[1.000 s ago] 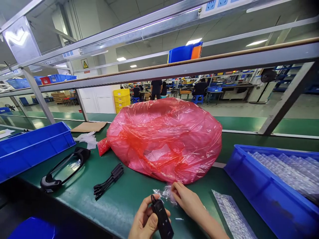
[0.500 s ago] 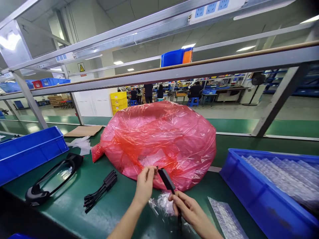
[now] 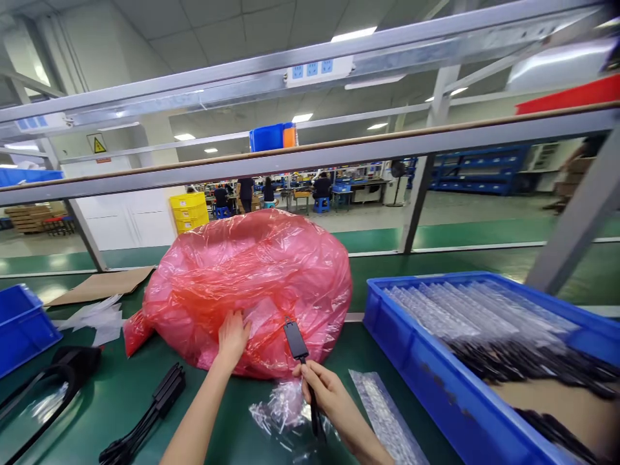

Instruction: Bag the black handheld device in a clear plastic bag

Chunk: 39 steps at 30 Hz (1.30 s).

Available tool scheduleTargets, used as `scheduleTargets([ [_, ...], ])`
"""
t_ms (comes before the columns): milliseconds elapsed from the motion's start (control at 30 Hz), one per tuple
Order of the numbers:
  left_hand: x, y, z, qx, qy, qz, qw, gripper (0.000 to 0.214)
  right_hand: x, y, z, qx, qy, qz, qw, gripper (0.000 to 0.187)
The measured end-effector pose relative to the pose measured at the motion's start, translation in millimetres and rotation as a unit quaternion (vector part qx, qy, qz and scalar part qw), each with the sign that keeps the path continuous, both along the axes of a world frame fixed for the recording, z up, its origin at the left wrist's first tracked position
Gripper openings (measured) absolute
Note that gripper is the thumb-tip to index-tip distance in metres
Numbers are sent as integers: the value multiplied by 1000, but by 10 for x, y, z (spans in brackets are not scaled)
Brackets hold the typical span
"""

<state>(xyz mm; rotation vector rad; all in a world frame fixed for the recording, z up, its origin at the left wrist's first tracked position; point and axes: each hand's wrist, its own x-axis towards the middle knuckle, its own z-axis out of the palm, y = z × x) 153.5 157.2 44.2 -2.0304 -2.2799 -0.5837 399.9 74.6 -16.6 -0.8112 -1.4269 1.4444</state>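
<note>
My left hand (image 3: 232,337) lies flat, fingers spread, against the front of a big red plastic bag (image 3: 242,284) that bulges on the green bench. My right hand (image 3: 323,390) is closed on the cable of a small black adapter (image 3: 295,341), which stands up above the fingers just in front of the bag. A crumpled clear wrapper (image 3: 283,410) lies on the bench between my two arms.
A blue bin (image 3: 426,361) of bubble-wrapped parts and black cables stands at the right. A bubble-wrap strip (image 3: 387,420) lies beside it. A bundle of black cables (image 3: 150,413), a black oval frame (image 3: 43,387) and another blue bin (image 3: 19,323) sit at the left. People work far behind.
My left hand has let go of the adapter and moved onto the red bag. My right hand now holds the adapter alone. The view has swung to the right.
</note>
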Motion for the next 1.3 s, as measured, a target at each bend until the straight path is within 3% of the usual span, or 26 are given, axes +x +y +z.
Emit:
scheduleTargets([
  [67, -26, 23, 20, -23, 17, 6, 1000, 46, -28, 15, 14, 7, 7, -3, 1000, 54],
  [233, 18, 69, 114, -62, 49, 3, 997, 35, -82, 87, 36, 30, 19, -27, 999, 61],
  [367, 87, -87, 231, -8, 87, -22, 996, 44, -94, 144, 25, 27, 23, -37, 999, 65],
  [467, 48, -369, 354, 48, 83, -32, 995, 45, -93, 158, 34, 21, 23, -42, 999, 67],
  [567, -135, -815, 506, 142, -91, -49, 984, 32, -75, 137, 71, 16, 23, -42, 999, 68],
  [667, -444, -1328, 576, 193, -335, -48, 921, 46, -30, 76, 111, 21, 23, -27, 999, 66],
  [733, -680, -1621, 483, 147, -404, -38, 902, 54, 7, 16, 130, 27, 20, -6, 999, 61],
  [800, -903, -1842, 254, 80, -426, -34, 900, 52, 34, -55, 155, 36, 12, 20, 999, 56],
  [867, -1067, -2004, -58, 34, -397, -15, 917, 44, 46, -139, 196, 43, 3, 49, 998, 54],
  [933, -1125, -2139, -368, 57, -288, 22, 956, 36, 47, -235, 254, 49, -7, 74, 996, 53],
  [1000, -1055, -2276, -619, 101, -154, 32, 982, 31, 52, -342, 322, 54, -16, 91, 994, 51],
  [1133, -676, -2570, -944, 45, -21, -92, 994, 22, 96, -570, 444, 63, -42, 104, 992, 50],
  [1200, -492, -2694, -1038, 17, 50, -121, 991, 18, 114, -681, 476, 68, -56, 112, 990, 53],
  [1300, -325, -2801, -1066, -25, 88, -103, 990, 19, 97, -831, 455, 23, -82, 139, 987, 58],
])
